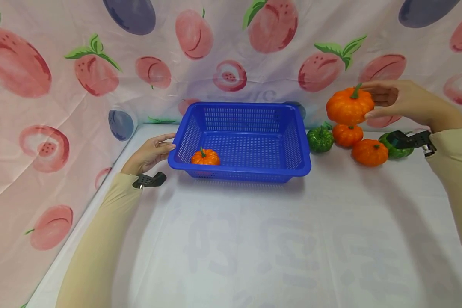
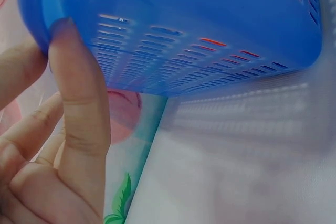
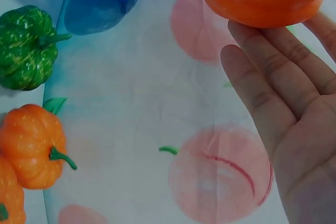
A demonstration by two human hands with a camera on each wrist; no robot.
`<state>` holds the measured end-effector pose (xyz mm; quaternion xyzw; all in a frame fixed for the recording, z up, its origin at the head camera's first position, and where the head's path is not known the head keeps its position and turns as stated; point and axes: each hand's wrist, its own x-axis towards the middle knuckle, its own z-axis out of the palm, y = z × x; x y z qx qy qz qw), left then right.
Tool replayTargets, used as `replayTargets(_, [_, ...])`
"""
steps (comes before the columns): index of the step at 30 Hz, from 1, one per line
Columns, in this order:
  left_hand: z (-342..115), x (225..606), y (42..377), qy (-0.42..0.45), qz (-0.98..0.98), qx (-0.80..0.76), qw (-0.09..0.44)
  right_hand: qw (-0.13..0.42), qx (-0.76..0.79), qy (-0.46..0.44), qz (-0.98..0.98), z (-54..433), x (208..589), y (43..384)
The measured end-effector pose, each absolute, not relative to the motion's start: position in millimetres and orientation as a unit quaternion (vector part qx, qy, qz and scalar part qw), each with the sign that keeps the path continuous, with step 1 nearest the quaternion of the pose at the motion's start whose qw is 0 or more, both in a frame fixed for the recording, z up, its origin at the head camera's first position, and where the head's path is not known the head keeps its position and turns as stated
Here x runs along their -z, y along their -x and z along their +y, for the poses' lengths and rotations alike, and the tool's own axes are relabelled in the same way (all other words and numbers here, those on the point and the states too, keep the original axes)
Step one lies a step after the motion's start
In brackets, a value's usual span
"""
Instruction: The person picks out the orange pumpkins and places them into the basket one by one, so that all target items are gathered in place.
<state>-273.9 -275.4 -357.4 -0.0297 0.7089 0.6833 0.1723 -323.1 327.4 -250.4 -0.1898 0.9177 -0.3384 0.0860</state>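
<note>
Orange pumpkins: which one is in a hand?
The pumpkin in the right hand, raised above the table; of the others, two rest on the table and one sits in the basket.

A pink cloth (image 1: pixel 269 72) printed with peaches (image 1: pixel 17 64), leaves (image 1: pixel 327 47) and dark ovals (image 1: pixel 132 15) hangs behind and left of the white tabletop (image 1: pixel 231 282), where I see faint grey marks (image 1: pixel 288 222).

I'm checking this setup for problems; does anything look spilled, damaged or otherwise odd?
Nothing stands out: the blue basket, gripped by the left hand, looks intact, as does the orange pumpkin in the right hand. The loose pumpkins beside the basket look whole where visible.
</note>
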Motion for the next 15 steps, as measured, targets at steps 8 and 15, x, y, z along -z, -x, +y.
replayTargets(8, [-275.5, 357.2, 273.4, 0.026, 0.709, -0.684, 0.171, 0.082, 0.330, 0.210, 0.917, 309.9, 247.2, 327.9])
replayTargets(15, [-275.1, 357.0, 273.1, 0.024, 0.709, -0.684, 0.171, 0.089, 0.318, 0.218, 0.918, 292.2, 243.8, 334.5])
